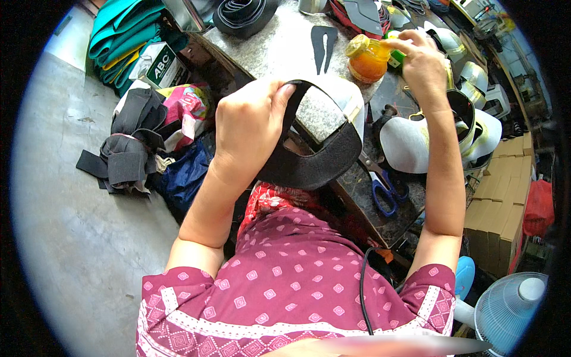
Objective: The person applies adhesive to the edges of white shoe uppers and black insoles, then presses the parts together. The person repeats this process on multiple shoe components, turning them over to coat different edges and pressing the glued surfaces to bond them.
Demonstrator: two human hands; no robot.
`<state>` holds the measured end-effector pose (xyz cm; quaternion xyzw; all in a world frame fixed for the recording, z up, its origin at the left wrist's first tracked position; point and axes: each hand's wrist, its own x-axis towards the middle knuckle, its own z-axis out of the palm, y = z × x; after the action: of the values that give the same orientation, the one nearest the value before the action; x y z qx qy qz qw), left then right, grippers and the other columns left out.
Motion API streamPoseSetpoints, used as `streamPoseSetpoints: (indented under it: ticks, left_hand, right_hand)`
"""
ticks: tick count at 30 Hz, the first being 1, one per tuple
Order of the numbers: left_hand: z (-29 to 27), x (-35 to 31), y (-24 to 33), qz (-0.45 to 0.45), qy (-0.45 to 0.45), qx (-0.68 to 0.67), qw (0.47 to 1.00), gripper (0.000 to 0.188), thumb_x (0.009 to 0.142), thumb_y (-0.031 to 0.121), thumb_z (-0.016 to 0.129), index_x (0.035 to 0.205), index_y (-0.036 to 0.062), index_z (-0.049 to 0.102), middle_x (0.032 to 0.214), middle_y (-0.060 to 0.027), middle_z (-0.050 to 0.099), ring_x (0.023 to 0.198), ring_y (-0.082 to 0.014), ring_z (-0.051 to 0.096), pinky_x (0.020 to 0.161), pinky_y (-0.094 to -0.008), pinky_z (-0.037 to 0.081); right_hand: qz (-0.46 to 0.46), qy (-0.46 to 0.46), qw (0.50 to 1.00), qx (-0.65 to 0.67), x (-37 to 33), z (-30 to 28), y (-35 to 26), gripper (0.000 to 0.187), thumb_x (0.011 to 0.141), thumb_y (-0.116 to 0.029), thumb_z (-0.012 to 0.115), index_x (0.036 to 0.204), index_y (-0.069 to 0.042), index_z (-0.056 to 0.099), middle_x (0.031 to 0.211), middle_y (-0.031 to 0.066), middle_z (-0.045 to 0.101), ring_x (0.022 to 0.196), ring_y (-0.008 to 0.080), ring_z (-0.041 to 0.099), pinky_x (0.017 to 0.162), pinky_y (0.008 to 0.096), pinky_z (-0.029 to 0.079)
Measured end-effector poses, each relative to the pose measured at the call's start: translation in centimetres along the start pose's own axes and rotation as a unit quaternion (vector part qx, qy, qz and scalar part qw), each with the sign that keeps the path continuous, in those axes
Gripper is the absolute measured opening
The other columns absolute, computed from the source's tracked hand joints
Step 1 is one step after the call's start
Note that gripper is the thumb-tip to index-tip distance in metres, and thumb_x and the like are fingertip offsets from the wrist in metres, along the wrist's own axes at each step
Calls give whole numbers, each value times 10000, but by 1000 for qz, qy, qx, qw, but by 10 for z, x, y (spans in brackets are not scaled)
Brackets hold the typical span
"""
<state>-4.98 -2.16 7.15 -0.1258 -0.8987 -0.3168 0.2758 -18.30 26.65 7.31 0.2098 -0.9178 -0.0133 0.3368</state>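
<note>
Raised above the near edge of the worktable (279, 30), a black curved piece with a wide opening (321, 163) has a white part along its far right side. My left hand (250, 122) grips its left edge, thumb pressed on top. At the far right, my right hand (421, 62) is beside a glass jar of amber liquid (367, 61), its fingers bent toward the jar's rim. Whatever is between those fingers is hidden. Something green (395, 58) shows just under them. A flat black forked piece (323, 47) lies left of the jar.
Blue-handled scissors (383, 193) lie at the table's near right. White curved shells (405, 143) with yellowish edges stand right of my forearm. A black strap roll (244, 15) sits at the back. Black fabric pieces (128, 157) are heaped at left; a fan (511, 309) stands lower right.
</note>
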Motion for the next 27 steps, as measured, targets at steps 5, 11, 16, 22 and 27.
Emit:
streamPoseSetpoints:
  ticks: [5,11,16,22,27]
  left_hand:
    - [12,8,-3,-11,-20,15,1000,211,924,243,606,859,49,657,688,-182,645,649,-363,655,602,-431,522]
    - [24,14,-5,-13,-23,50,998,232,918,248,615,888,28,681,733,-196,654,690,-365,665,620,-425,518]
    - [30,19,-13,-10,-43,41,998,241,905,240,633,904,6,689,762,-220,650,729,-381,660,645,-428,508]
    - [37,22,-19,1,-47,20,999,238,899,221,617,865,-2,693,767,-230,653,736,-387,665,661,-427,532]
    - [40,26,-16,-27,-76,-50,995,256,896,224,641,888,-27,690,752,-210,652,687,-277,675,657,-363,511]
  right_hand:
    - [2,-70,997,-19,-6,-16,-3,373,857,-92,577,1106,-316,740,1168,-8,642,1050,228,609,865,382,502]
    - [-4,83,995,63,-8,-38,-4,373,820,8,568,1110,-180,707,1143,56,667,971,260,660,879,370,513]
    - [-13,-126,991,-30,-17,-35,-16,349,920,-457,596,1115,-182,687,1214,82,625,1188,303,531,964,455,416]
    - [-4,77,952,296,-36,-91,-55,236,897,-209,654,1071,-53,689,1108,95,648,990,234,608,839,337,473]
    - [102,-213,738,632,-86,-77,-117,523,836,-5,516,1359,-12,524,1148,74,595,961,128,559,852,252,457]
